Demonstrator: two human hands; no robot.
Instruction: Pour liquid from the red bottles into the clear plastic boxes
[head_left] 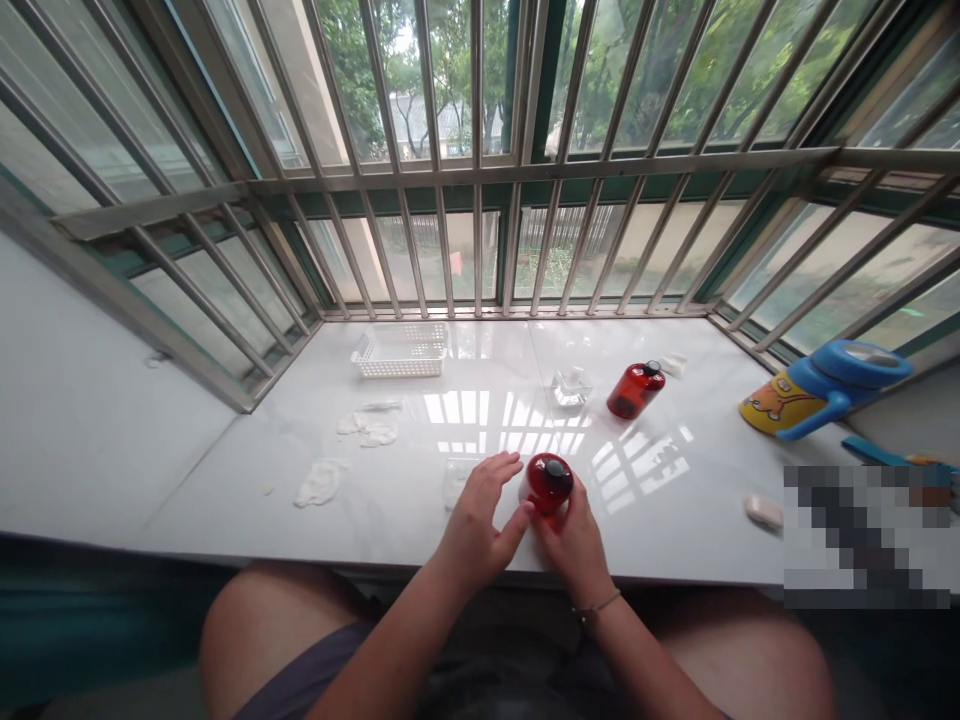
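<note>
A red translucent bottle with a black top (549, 480) stands near the front edge of the white counter. My right hand (576, 535) is wrapped round its right and near side. On its left, my left hand (480, 515) has its fingers spread, with the thumb tip close to the bottle; whether it touches cannot be made out. Farther back on the right stands a second red bottle (634, 390), beside a small clear glass container (571, 388). A faint clear flat item (457, 482) lies just left of my left hand, partly hidden by it.
A white perforated basket (401, 352) sits at the back left. Crumpled white tissues (321, 483) lie on the left of the counter (247, 500). To the right are a blue and yellow cup (817, 390) and a small pale object (763, 513). Metal window bars (480, 180) rise behind.
</note>
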